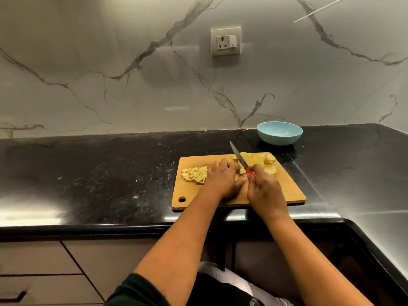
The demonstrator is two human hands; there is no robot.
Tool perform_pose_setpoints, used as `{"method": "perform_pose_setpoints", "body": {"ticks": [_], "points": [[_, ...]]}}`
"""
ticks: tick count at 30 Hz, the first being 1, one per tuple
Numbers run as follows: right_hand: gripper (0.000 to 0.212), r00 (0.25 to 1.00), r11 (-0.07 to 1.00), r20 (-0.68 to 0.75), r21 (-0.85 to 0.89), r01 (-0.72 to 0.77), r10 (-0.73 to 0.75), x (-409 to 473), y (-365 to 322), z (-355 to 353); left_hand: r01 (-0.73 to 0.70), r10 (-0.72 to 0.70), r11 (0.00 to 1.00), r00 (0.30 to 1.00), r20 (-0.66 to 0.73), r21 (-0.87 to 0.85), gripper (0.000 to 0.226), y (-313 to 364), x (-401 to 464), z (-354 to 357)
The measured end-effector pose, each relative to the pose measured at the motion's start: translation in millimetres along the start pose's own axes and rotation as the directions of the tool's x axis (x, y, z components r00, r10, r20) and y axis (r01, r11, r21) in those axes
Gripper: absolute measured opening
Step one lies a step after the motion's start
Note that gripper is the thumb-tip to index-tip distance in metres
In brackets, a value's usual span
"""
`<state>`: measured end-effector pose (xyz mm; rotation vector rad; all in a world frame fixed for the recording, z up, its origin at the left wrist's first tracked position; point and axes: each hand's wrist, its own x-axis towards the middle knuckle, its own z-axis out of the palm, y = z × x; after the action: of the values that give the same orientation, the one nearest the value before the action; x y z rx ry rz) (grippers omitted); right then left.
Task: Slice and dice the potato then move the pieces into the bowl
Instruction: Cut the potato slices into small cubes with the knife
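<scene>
Two hands are at work on the wooden cutting board point(287, 191), which lies on the black counter point(110, 173). The right hand point(265, 191) is wrapped around the red handle of the knife point(239, 159). The blade points away from the person, over the far part of the board. The left hand point(223, 180) lies with its fingers pressed down on a bit of potato in the middle of the board, right beside the blade.

The potato slices point(262, 161) sit at the far right corner of the board. The small diced pieces point(195, 174) are in a heap on the left side of the board. The blue bowl point(279, 133) stands on the counter past the far right corner of the board, and it looks to have nothing in it.

The biggest danger, I think, is a cut finger. The left fingers are very close to the sharp edge, and a wet slice can slip. The heap is near the left edge of the board, so a bump could knock bits onto the counter. The bowl is well apart from the heap, so pieces could drop on the way.
</scene>
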<state>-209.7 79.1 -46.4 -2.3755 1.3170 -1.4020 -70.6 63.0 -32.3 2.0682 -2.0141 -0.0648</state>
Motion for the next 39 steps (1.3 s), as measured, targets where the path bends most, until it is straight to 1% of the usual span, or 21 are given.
{"method": "perform_pose_setpoints", "body": {"ticks": [4, 8, 12, 14, 16, 18, 20, 21, 23, 25, 27, 30, 32, 33, 35, 38, 39], "points": [[0.011, 0.999, 0.998, -0.005, 0.030, 0.047, -0.047, -3, 1, -2, -0.014, 0.012, 0.997, 1.000, 0.023, 0.079, 0.045, -1, 8, -3], [0.010, 1.000, 0.999, 0.005, 0.033, 0.020, -0.021, -3, 2, -1, -0.033, 0.022, 0.976, 0.998, 0.053, 0.217, 0.045, -13, 11, -13], [0.009, 1.000, 0.999, 0.022, 0.031, 0.008, -0.009, -3, 2, -1, -0.013, 0.032, 0.961, 0.997, -0.065, 0.278, 0.032, -34, 10, -20], [0.009, 1.000, 1.000, 0.027, 0.027, -0.001, 0.000, -2, 2, 0, 0.013, 0.020, 0.960, 0.993, -0.113, 0.280, 0.030, -42, 10, -22], [0.008, 1.000, 1.000, 0.026, 0.030, -0.008, 0.007, -2, 2, 0, 0.040, -0.006, 0.972, 0.989, -0.149, 0.231, 0.031, -50, 10, -23], [0.009, 0.999, 0.999, 0.022, 0.044, -0.025, 0.024, -2, 3, 0, 0.078, -0.058, 0.992, 0.979, -0.196, 0.096, 0.032, -56, 9, -24], [0.008, 0.998, 0.996, 0.012, 0.072, -0.056, 0.056, -2, 5, -1, 0.113, -0.126, 0.992, 0.955, -0.270, -0.062, 0.030, -61, 8, -27], [0.007, 0.997, 0.993, 0.004, 0.092, -0.075, 0.074, -1, 6, -1, 0.129, -0.159, 0.985, 0.939, -0.304, -0.115, 0.028, -62, 8, -30], [0.007, 0.994, 0.986, -0.008, 0.129, -0.108, 0.109, 0, 8, -1, 0.154, -0.203, 0.974, 0.919, -0.338, -0.168, 0.021, -63, 9, -35], [0.007, 0.989, 0.979, -0.016, 0.150, -0.140, 0.144, 1, 10, -1, 0.113, -0.171, 0.976, 0.928, -0.330, -0.186, 0.020, -57, 11, -37], [0.007, 0.985, 0.973, -0.023, 0.162, -0.165, 0.171, 2, 11, -1, 0.020, -0.073, 0.980, 0.961, -0.267, -0.197, 0.023, -41, 14, -37], [0.008, 0.982, 0.969, -0.036, 0.174, -0.176, 0.185, 2, 11, -2, -0.072, 0.057, 0.988, 0.991, -0.118, -0.133, 0.029, -15, 19, -30], [0.008, 0.978, 0.963, -0.051, 0.190, -0.190, 0.204, 2, 11, -4, -0.079, 0.075, 0.993, 0.996, -0.045, -0.091, 0.027, -9, 22, -23], [0.008, 0.975, 0.959, -0.058, 0.200, -0.201, 0.216, 3, 12, -5, -0.077, 0.074, 0.995, 0.996, -0.040, -0.062, 0.025, -9, 23, -21], [0.010, 0.969, 0.951, -0.067, 0.219, -0.219, 0.239, 3, 13, -6, -0.046, 0.049, 0.998, 0.996, -0.077, 0.042, 0.020, -14, 22, -20], [0.010, 0.959, 0.939, -0.094, 0.246, -0.240, 0.269, 4, 16, -6, 0.054, -0.023, 0.964, 0.992, -0.124, 0.259, 0.021, -19, 19, -27], [0.009, 0.953, 0.936, -0.113, 0.249, -0.248, 0.283, 5, 16, -6, 0.078, -0.037, 0.952, 0.989, -0.143, 0.296, 0.021, -19, 19, -31]]}}
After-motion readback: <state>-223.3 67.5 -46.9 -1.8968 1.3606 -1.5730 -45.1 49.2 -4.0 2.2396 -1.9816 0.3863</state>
